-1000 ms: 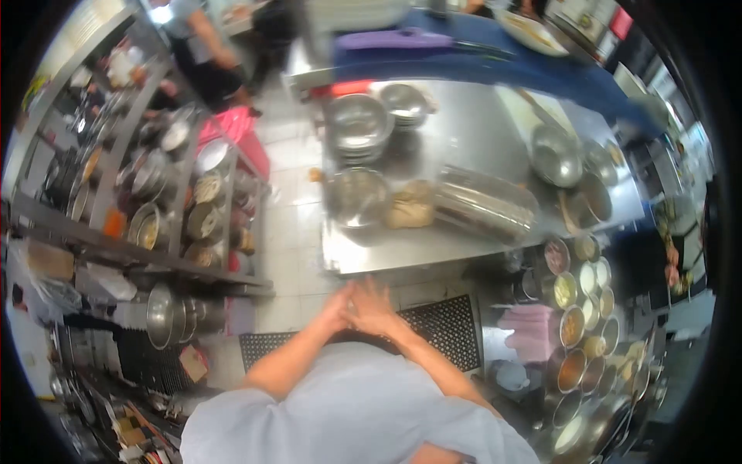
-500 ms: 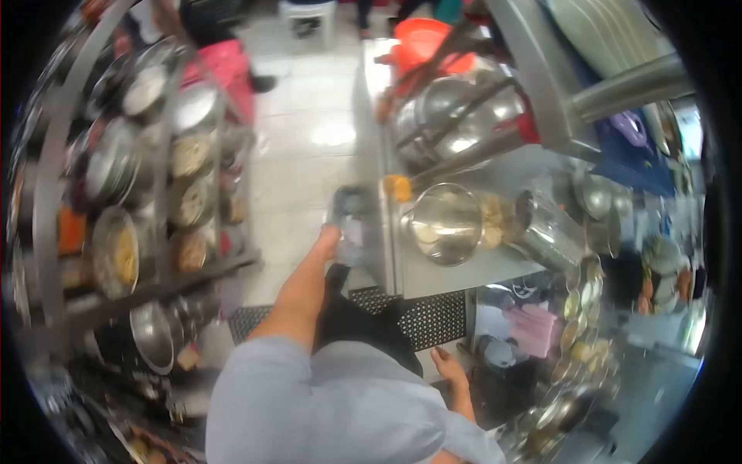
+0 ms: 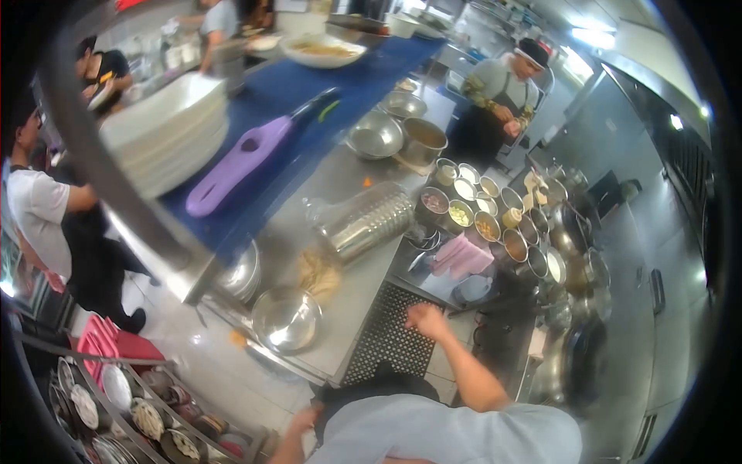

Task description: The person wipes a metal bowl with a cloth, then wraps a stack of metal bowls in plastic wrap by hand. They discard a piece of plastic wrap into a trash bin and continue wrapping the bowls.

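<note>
My right hand [image 3: 425, 319] is raised in front of my body above the black perforated floor mat [image 3: 392, 334], its fingers loosely curled with nothing visible in them. My left hand [image 3: 307, 418] is low beside my dark apron, near the counter corner; its fingers are blurred and partly hidden, so what it holds does not show. A steel bowl [image 3: 286, 319] sits at the near end of the steel counter, beside a crumpled tan cloth [image 3: 318, 275] and a large ridged steel cylinder [image 3: 371, 220] on its side.
Left, a rack [image 3: 147, 394] holds filled bowls. Above the counter, a blue-topped shelf [image 3: 286, 147] carries stacked white plates [image 3: 166, 139] and a purple-handled utensil [image 3: 239, 166]. Small food pots [image 3: 487, 226] stand right. A person [image 3: 506, 93] stands behind the counter; other people are left.
The view has swung to the right and up. My left arm has drawn back from its forward reach near a clear container. My right hand is now farther forward.
</note>
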Motion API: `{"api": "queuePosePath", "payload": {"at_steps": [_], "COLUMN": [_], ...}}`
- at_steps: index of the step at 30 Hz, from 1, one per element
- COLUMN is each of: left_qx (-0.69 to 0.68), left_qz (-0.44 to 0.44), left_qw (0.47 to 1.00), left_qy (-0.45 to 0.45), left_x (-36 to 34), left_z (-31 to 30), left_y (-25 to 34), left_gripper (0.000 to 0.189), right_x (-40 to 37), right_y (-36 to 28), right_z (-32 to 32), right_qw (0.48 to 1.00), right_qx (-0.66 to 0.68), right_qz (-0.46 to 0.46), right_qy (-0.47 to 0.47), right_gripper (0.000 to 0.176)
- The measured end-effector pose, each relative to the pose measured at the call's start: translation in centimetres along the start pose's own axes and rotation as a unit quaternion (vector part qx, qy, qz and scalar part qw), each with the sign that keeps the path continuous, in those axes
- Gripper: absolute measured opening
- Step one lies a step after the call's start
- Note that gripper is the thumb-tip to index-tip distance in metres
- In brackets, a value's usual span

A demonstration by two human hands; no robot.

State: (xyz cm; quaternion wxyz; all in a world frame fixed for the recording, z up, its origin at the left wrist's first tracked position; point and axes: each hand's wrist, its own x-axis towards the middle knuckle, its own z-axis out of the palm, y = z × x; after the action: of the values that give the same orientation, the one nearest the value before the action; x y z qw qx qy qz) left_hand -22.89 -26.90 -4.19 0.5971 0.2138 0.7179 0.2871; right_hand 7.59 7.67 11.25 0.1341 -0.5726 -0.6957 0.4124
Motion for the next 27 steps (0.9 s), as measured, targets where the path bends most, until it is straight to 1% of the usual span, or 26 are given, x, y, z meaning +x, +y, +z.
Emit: {"api": "queuePosePath", "payload": {"at_steps": [1, 2, 3, 4, 5, 6, 7, 9, 10, 11, 12, 13, 14, 15, 16, 17, 18, 19, 22, 23, 26, 27], "left_qx": [0.005, 0.017, 0.046, 0.081, 0.124, 0.160, 0.197, 0.187, 0.148, 0.125, 0.178, 0.200, 0.248, 0.246, 0.248, 0.281, 0.310, 0.336, 0.323, 0.266, 0.283, 0.236], "left_qz": [0.008, 0.015, 0.022, 0.031, 0.043, 0.073, 0.112, 0.278, 0.326, 0.411, 0.516, 0.488, 0.424, 0.385, 0.341, 0.354, 0.368, 0.380, 0.479, 0.489, 0.299, 0.160], "left_qw": [0.999, 0.998, 0.993, 0.987, 0.979, 0.970, 0.962, 0.939, 0.934, 0.899, 0.813, 0.792, 0.752, 0.723, 0.692, 0.692, 0.693, 0.695, 0.673, 0.709, 0.806, 0.843], "left_qy": [-0.032, -0.067, -0.102, -0.134, -0.159, -0.165, -0.155, -0.082, -0.011, 0.084, 0.203, 0.308, 0.441, 0.518, 0.586, 0.562, 0.537, 0.509, 0.461, 0.434, 0.426, 0.457], "left_x": [-2.7, -5.3, -7.5, -9.6, -11.3, -12.5, -13.3, -12.3, -10.7, -9.0, -5.9, -2.2, 0.5, 5.8, 9.9, 10.8, 11.2, 11.6, 12.6, 13.4, 13.5, 11.9], "left_z": [0.9, 1.8, 2.5, 3.2, 3.9, 4.8, 5.7, 7.8, 9.0, 10.2, 10.9, 11.8, 12.9, 13.7, 14.2, 14.3, 14.2, 14.3, 13.4, 13.4, 15.6, 18.0], "left_y": [3.6, 7.1, 10.7, 14.1, 17.6, 20.8, 23.9, 29.6, 32.7, 36.4, 40.1, 43.8, 47.5, 49.6, 50.1, 50.0, 50.0, 50.0, 49.3, 49.7, 54.2, 55.9], "left_gripper": [0.040, 0.040, 0.039, 0.039, 0.039, 0.039, 0.038, 0.037, 0.037, 0.037, 0.039, 0.042, 0.042, 0.042, 0.041, 0.040, 0.038, 0.037, 0.032, 0.032, 0.039, 0.054], "right_x": [1.2, 4.0, 6.3, 8.6, 12.0, 15.5, 18.9, 24.1, 24.4, 23.9, 23.5, 23.1, 22.7, 21.2, 19.9, 18.7, 18.5, 18.3, 18.2, 18.7, 20.7, 22.4], "right_y": [-5.5, -7.2, -9.5, -11.4, -12.1, -12.4, -12.2, -12.2, -12.3, -12.0, -12.0, -11.1, -9.6, -9.0, -8.1, -7.2, -6.6, -6.0, -8.7, -9.8, -11.2, -10.7], "right_z": [-3.2, -5.2, -6.8, -8.6, -9.9, -10.5, -10.6, -10.8, -10.8, -9.9, -9.3, -8.6, -7.9, -8.6, -8.7, -8.7, -8.3, -8.0, -8.9, -9.3, -8.4, -6.7], "right_qw": [1.000, 0.999, 0.988, 0.976, 0.965, 0.950, 0.958, 0.971, 0.978, 0.983, 0.985, 0.977, 0.967, 0.956, 0.921, 0.877, 0.806, 0.722, 0.596, 0.561, 0.503, 0.519], "right_qx": [0.019, 0.016, 0.039, 0.093, 0.077, 0.062, 0.084, 0.123, 0.130, 0.136, 0.139, 0.187, 0.235, 0.264, 0.335, 0.394, 0.486, 0.568, 0.714, 0.738, 0.768, 0.764], "right_qz": [0.016, 0.012, -0.027, -0.083, -0.116, -0.151, -0.130, -0.095, -0.097, -0.095, -0.098, -0.100, -0.097, -0.062, -0.034, 0.007, 0.032, 0.062, 0.087, 0.087, 0.024, 0.032], "right_qy": [-0.010, 0.038, 0.148, 0.177, 0.222, 0.268, 0.241, 0.181, 0.134, 0.082, 0.029, 0.007, -0.018, -0.112, -0.196, -0.275, -0.337, -0.391, -0.358, -0.364, -0.396, -0.383], "right_gripper": [0.029, 0.032, 0.034, 0.039, 0.041, 0.044, 0.045, 0.047, 0.048, 0.048, 0.049, 0.049, 0.049, 0.052, 0.055, 0.059, 0.064, 0.068, 0.079, 0.079, 0.083, 0.085]}}
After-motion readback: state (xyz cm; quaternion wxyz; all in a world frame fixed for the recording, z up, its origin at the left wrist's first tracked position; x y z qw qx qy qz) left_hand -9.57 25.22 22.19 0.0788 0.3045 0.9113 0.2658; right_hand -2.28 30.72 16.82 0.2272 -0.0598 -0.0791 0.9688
